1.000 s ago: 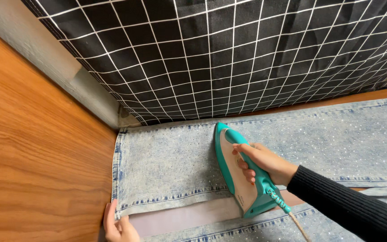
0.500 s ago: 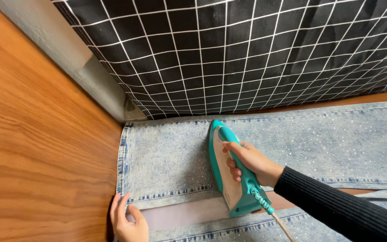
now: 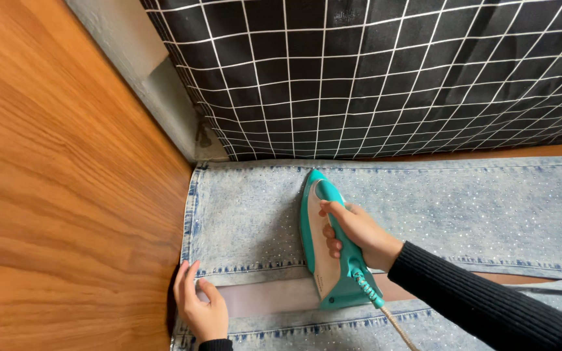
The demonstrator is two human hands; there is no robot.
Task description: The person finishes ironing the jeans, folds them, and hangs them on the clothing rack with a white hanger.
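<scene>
Right hand (image 3: 359, 233) is wrapped around the handle of a teal iron (image 3: 330, 244), the fingers curled shut on it and the thumb laid along the top. A black ribbed sleeve (image 3: 482, 299) runs from that wrist to the lower right corner. The iron is set flat on a pair of pale blue jeans (image 3: 463, 214), its pointed nose aimed away from the person, towards the far edge of the cloth, and its rear end reaching over the gap between the two legs. A braided cord (image 3: 398, 325) leaves the back of the iron and goes down out of view.

Left hand (image 3: 201, 312) is laid flat near the hem end of the jeans, fingers together and stretched out, pressed on the cloth at the edge of the gap; nothing is gripped by it. Between the legs a strip of light grey padding (image 3: 268, 300) is seen.

Jeans are spread lengthwise from left to right, hems to the left, small pale specks scattered over the denim. Behind them a black cloth with a white grid (image 3: 385, 71) is hung or draped, touching the far edge of the jeans. To the left a wooden panel (image 3: 60, 195) is seen, with a grey strip (image 3: 138, 71) between it and the checked cloth.
</scene>
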